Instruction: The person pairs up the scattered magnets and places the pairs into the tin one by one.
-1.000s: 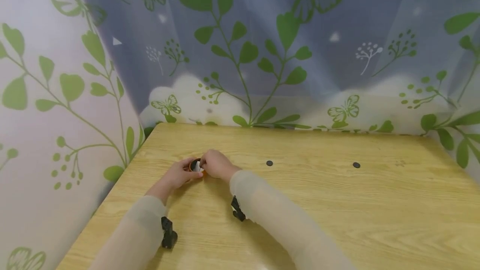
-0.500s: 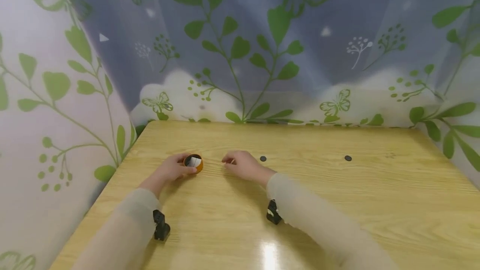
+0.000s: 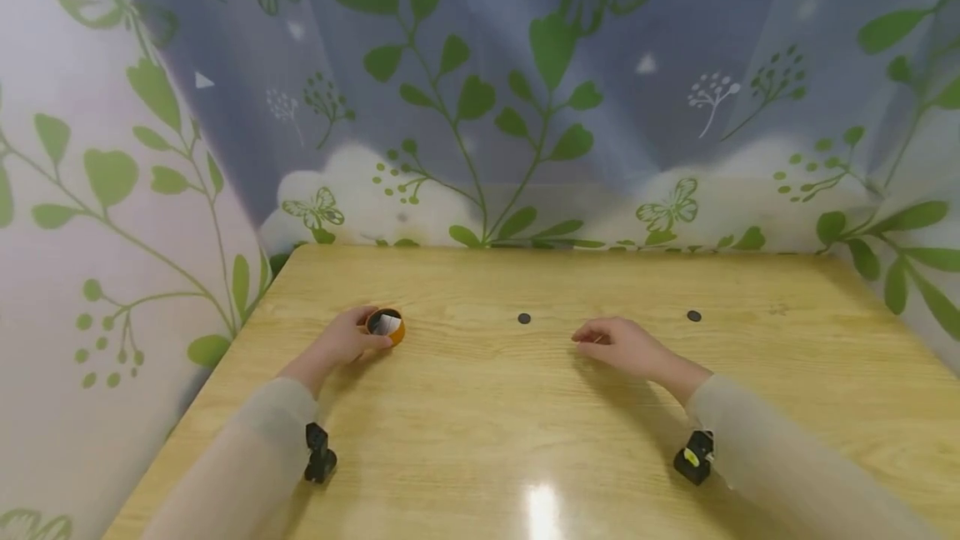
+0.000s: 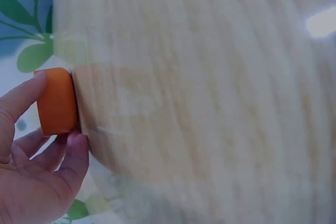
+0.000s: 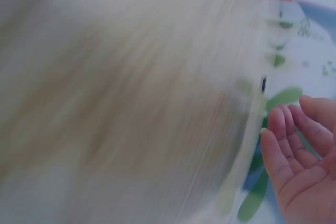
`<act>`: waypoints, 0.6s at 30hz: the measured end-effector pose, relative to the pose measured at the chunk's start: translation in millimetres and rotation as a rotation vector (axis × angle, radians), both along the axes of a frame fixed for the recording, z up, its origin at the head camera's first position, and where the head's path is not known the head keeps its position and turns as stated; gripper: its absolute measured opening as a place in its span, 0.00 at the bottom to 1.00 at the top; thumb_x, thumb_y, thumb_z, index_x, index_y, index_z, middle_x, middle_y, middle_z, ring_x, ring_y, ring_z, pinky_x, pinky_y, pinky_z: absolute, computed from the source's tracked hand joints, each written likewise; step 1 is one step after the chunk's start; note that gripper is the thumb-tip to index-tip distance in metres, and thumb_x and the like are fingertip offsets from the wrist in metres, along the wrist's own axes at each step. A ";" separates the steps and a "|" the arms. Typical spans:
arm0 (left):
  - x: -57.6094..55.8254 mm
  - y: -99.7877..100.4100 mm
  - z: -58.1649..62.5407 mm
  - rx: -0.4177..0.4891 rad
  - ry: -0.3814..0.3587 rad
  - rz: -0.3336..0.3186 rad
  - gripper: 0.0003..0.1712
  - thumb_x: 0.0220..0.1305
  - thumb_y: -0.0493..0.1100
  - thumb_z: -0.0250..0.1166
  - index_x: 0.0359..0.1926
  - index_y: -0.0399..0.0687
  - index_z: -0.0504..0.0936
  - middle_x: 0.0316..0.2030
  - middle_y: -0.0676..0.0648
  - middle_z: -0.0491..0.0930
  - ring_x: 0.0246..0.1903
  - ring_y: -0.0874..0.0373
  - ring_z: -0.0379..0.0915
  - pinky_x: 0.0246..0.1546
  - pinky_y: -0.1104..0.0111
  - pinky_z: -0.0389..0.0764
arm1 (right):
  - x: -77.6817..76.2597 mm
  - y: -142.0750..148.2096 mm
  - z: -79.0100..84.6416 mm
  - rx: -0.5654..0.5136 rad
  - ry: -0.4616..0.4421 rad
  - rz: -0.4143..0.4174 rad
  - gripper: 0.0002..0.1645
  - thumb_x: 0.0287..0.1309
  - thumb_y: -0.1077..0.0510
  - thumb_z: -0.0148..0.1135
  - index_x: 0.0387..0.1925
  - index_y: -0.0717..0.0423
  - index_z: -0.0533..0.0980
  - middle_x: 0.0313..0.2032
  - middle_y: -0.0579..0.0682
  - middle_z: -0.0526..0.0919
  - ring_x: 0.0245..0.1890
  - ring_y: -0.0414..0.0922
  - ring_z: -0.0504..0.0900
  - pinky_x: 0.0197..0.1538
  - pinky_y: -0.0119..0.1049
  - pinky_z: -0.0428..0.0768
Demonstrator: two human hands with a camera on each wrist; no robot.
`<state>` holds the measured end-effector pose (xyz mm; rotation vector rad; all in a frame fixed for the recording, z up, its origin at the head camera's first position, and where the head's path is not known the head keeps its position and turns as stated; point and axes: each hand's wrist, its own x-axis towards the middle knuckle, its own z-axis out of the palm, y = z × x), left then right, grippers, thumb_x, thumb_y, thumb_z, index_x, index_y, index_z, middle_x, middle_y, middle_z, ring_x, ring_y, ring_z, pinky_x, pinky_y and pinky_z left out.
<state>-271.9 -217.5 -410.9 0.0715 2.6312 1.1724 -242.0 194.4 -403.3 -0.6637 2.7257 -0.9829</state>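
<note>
My left hand (image 3: 347, 335) grips a small round orange container (image 3: 397, 335) from its left side, at the left of the wooden table. The container has a dark inside, and white flat pieces (image 3: 386, 324) lie in it. Seen from the left wrist, the thumb is on one side of the orange wall (image 4: 55, 102) and the fingers are on the other. Over the table right of centre, my right hand (image 3: 618, 347) has loosely bent fingers with nothing between them. It lies between two small dark discs, the left one (image 3: 524, 318) and the right one (image 3: 694, 316).
The light wooden table (image 3: 480, 423) ends at the back against a hanging curtain (image 3: 450, 107) printed with leaves and butterflies. A similar printed cloth (image 3: 112, 190) runs along the left edge. Small black devices are strapped to the left wrist (image 3: 319, 452) and right wrist (image 3: 695, 457).
My right hand has left the orange container and moved right, past the left dark disc. My left hand keeps its hold on the container. The head view has shifted slightly.
</note>
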 end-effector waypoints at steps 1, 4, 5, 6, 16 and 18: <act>0.5 0.9 -0.3 -0.019 0.002 -0.005 0.41 0.58 0.41 0.67 0.66 0.30 0.57 0.61 0.26 0.60 0.60 0.35 0.57 0.54 0.50 0.68 | 2.3 7.6 -0.1 0.001 -0.008 -0.005 0.16 0.64 0.58 0.55 0.47 0.64 0.77 0.42 0.54 0.81 0.42 0.51 0.78 0.45 0.47 0.76; -0.2 3.8 -1.3 -0.068 0.026 -0.024 0.44 0.58 0.42 0.67 0.68 0.31 0.54 0.62 0.25 0.59 0.61 0.33 0.56 0.58 0.47 0.61 | 7.1 28.8 0.0 0.009 -0.028 -0.035 0.17 0.65 0.56 0.54 0.49 0.64 0.76 0.43 0.55 0.80 0.44 0.52 0.77 0.47 0.49 0.75; -0.4 5.2 -1.0 -0.087 0.043 -0.032 0.44 0.58 0.43 0.66 0.68 0.31 0.53 0.62 0.25 0.58 0.61 0.33 0.56 0.59 0.47 0.60 | 8.0 35.1 0.0 0.012 -0.029 -0.046 0.17 0.65 0.56 0.54 0.49 0.64 0.76 0.43 0.55 0.80 0.45 0.53 0.77 0.47 0.49 0.74; -0.3 7.0 -0.2 -0.106 0.063 -0.036 0.45 0.58 0.43 0.66 0.69 0.32 0.52 0.62 0.26 0.58 0.60 0.33 0.56 0.58 0.47 0.60 | 8.8 40.8 0.1 0.013 -0.027 -0.056 0.17 0.65 0.56 0.54 0.49 0.64 0.76 0.44 0.55 0.80 0.45 0.53 0.77 0.48 0.50 0.74; 9.8 47.6 19.7 -0.405 0.397 -0.058 0.38 0.58 0.44 0.67 0.65 0.36 0.63 0.63 0.29 0.57 0.61 0.32 0.51 0.58 0.44 0.58 | 9.2 93.0 0.2 0.082 -0.042 -0.134 0.21 0.65 0.56 0.54 0.49 0.70 0.74 0.42 0.61 0.79 0.40 0.55 0.79 0.39 0.45 0.78; 10.3 58.3 22.2 -0.389 0.416 -0.064 0.37 0.57 0.44 0.67 0.64 0.37 0.64 0.64 0.30 0.55 0.63 0.33 0.49 0.59 0.45 0.58 | 7.4 103.2 0.0 0.095 -0.071 -0.164 0.22 0.65 0.56 0.54 0.49 0.73 0.73 0.41 0.62 0.79 0.38 0.54 0.79 0.38 0.45 0.78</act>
